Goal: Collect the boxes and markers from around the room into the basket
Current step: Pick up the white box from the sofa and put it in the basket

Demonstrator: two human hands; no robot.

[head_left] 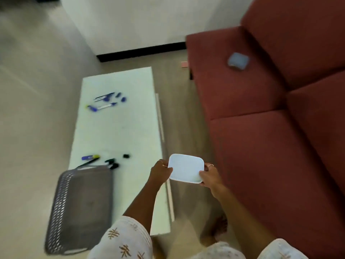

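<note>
Holding a white box (185,168) between both hands, left (161,171) and right (211,177).

A: Item one, the box (185,168)?
B: White, plain. Second box (238,61) on the sofa (261,143): pale blue; sofa, brick red.
A: Basket (82,208)?
B: Grey, perforated lattice sides.
A: Markers (104,101)?
B: Far group blue and white; near group (100,160) blue, yellow-tipped, and black.
A: Table (119,131), sleeves (123,240)?
B: Table white. Sleeves white, tan leaf print.
</note>
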